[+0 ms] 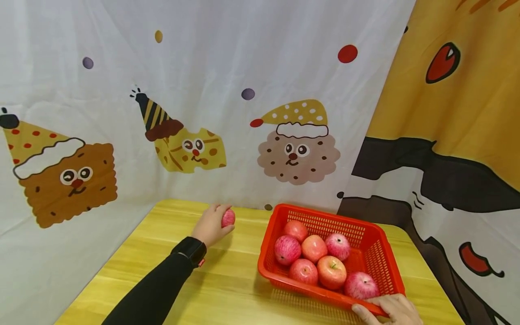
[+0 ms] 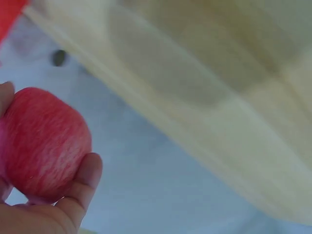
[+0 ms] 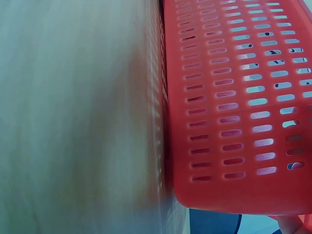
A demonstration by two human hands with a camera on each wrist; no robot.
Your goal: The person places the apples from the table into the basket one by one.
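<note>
My left hand point(image 1: 211, 224) grips a red apple point(image 1: 228, 218) above the left part of the table. In the left wrist view, its fingers and thumb curl round that apple point(image 2: 46, 144). A red plastic basket point(image 1: 390, 253) stands to the right, with several apples inside, among them a paler one point(image 1: 331, 272) with its stem up. On the near right rim of the basket is my right hand point(image 1: 392, 310), its thumb over the edge. The right wrist view shows the slotted basket wall point(image 3: 234, 107), and only a bit of the right hand point(image 3: 291, 224) in the bottom corner.
Everything stands on a yellow wood-grain table point(image 1: 227, 280). Behind it hangs a white cloth point(image 1: 243, 54) printed with cartoon biscuits and cheese, and a yellow printed part point(image 1: 459, 108) lies at the right. The cloth comes close to the table's far edge.
</note>
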